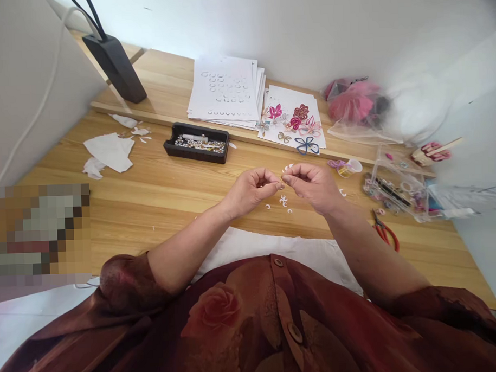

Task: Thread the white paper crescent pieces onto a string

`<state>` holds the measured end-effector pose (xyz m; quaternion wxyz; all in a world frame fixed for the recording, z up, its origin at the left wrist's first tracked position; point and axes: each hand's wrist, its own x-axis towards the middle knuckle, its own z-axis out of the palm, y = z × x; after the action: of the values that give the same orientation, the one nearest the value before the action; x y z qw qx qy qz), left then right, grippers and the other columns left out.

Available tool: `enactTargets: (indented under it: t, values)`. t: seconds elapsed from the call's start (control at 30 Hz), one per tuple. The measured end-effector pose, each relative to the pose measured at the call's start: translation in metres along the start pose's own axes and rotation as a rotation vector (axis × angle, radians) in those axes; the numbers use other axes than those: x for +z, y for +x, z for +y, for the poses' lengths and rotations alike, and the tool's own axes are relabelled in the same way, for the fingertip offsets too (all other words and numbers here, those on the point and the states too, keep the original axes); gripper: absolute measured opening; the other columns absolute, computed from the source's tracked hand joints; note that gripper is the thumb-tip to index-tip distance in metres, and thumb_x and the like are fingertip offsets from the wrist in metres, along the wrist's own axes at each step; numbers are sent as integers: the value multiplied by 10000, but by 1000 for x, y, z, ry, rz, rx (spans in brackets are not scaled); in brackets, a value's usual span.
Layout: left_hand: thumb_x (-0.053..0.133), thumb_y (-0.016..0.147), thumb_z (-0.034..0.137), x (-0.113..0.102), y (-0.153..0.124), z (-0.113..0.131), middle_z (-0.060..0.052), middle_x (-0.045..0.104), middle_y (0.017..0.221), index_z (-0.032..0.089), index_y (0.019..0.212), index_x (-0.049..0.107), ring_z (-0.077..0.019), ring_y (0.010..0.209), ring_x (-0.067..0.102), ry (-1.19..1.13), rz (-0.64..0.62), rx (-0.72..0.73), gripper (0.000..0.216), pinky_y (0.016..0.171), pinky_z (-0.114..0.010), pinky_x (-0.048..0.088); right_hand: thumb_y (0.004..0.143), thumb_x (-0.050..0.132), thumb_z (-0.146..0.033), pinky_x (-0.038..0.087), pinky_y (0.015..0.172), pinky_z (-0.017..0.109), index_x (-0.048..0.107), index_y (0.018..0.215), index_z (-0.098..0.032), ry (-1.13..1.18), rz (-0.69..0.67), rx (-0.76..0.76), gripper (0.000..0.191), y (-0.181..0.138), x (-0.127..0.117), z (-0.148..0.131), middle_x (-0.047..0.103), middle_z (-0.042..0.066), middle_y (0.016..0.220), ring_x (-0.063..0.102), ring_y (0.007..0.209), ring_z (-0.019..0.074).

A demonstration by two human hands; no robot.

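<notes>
My left hand (pixel 256 190) and my right hand (pixel 308 185) meet above the middle of the wooden table, fingertips nearly touching. Both are closed in a pinch. Whatever is between the fingers is too small to name. Just below them lie several small white crescent-shaped pieces (pixel 283 200), with more white pieces (pixel 288 166) partly hidden behind my right hand. A single white crescent (pixel 342 192) sits to the right of that hand.
A black tray of beads (pixel 198 144) stands behind my left hand. Finished-looking wire flowers (pixel 294 122) rest on paper at the back, beside stacked printed sheets (pixel 224 94). On the right are red-handled pliers (pixel 384 233), a clear box (pixel 398 186) and a small cup (pixel 351 167).
</notes>
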<state>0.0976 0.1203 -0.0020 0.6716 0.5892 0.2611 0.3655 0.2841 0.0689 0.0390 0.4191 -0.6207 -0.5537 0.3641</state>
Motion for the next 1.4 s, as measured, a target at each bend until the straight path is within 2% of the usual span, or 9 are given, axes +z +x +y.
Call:
enactTargets:
  t: [0.13, 0.3, 0.57, 0.73, 0.8, 0.97, 1.2, 1.3, 1.4]
  values:
    - [823, 782, 365, -1, 2, -4, -35, 733, 845, 166, 784, 659, -127, 779, 629, -55, 73, 28, 258, 762, -288, 491, 734, 832, -494, 275, 495, 275, 703, 780, -189, 135, -39, 132, 334, -10, 9, 9, 507, -51, 565, 375, 515, 88]
    - [815, 781, 334, -1, 4, -7, -43, 755, 870, 172, 778, 636, -146, 846, 684, -84, 114, 43, 241, 848, -313, 528, 793, 793, -435, 276, 501, 275, 718, 792, -180, 31, -11, 75, 266, -20, 12, 3, 529, -43, 591, 382, 523, 87]
    - [741, 801, 239, 2, 4, -6, -28, 727, 834, 174, 778, 602, -122, 758, 646, 16, 158, 28, 155, 740, -277, 497, 859, 719, -342, 351, 535, 290, 737, 836, -178, -172, -3, -49, 167, -33, 17, -13, 613, -10, 647, 453, 553, 110]
    - [730, 795, 226, 3, 2, -4, 32, 608, 663, 173, 744, 603, -82, 583, 491, 93, 68, 3, 147, 572, -244, 370, 883, 681, -228, 392, 601, 301, 738, 833, -196, -358, 53, -275, 82, -28, 10, -27, 678, 11, 742, 494, 610, 119]
    - [740, 790, 241, 3, 1, -2, 25, 619, 672, 170, 744, 610, -85, 598, 498, 72, 17, -2, 155, 577, -244, 366, 882, 688, -234, 393, 598, 302, 735, 823, -199, -367, 67, -301, 83, -19, 5, -29, 695, 16, 760, 498, 609, 121]
    - [772, 798, 308, 1, 0, 2, -29, 709, 798, 160, 775, 646, -112, 710, 585, -11, -40, -17, 196, 670, -265, 431, 833, 753, -361, 422, 601, 305, 741, 803, -209, -187, 16, -136, 156, 2, -3, -17, 711, 27, 749, 539, 636, 143]
    - [825, 772, 355, -1, 3, -3, -21, 710, 797, 162, 772, 659, -113, 729, 603, -72, 88, 13, 254, 734, -281, 480, 687, 858, -499, 283, 504, 279, 715, 760, -192, 133, -27, 131, 346, -6, 10, 7, 541, -37, 579, 396, 530, 97]
    - [823, 768, 348, -1, 4, -5, -38, 739, 851, 166, 770, 651, -133, 810, 662, -99, 126, 34, 249, 824, -302, 521, 717, 833, -475, 286, 506, 280, 720, 773, -183, 109, -40, 136, 318, -15, 13, 4, 533, -42, 571, 393, 520, 93]
    - [808, 780, 331, 0, 4, -6, -46, 755, 875, 173, 773, 633, -143, 837, 687, -82, 132, 40, 236, 838, -307, 533, 782, 778, -425, 308, 519, 285, 729, 783, -179, -31, -21, 72, 250, -23, 13, -4, 577, -23, 604, 428, 536, 102]
